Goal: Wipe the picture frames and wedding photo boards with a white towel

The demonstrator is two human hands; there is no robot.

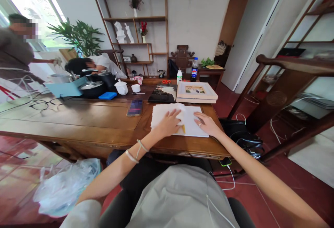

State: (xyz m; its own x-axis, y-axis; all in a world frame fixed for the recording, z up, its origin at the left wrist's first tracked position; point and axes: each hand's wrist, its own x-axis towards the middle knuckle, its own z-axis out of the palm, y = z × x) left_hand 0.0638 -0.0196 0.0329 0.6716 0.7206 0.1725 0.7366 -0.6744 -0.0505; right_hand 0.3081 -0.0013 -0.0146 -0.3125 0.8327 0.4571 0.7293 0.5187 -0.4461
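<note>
A white sheet of paper [191, 123] lies on the wooden table [91, 120] in front of me. On its left part is a folded, soft white sheet [163, 111]. My left hand [169, 123] rests on that folded sheet with its fingers curled over the edge. My right hand [207, 123] lies flat on the white paper, fingers stretched out. A small yellow thing [183, 128] peeks out between the hands.
Behind the paper sit a white picture frame [197, 92] and a dark book [163, 94]. A phone [135, 107], glasses [44, 104], teaware [121, 87], a glue bottle [179, 76] and a cola bottle [194, 69] stand further off. Two other people are at far left. A plastic bag [65, 186] lies on the floor.
</note>
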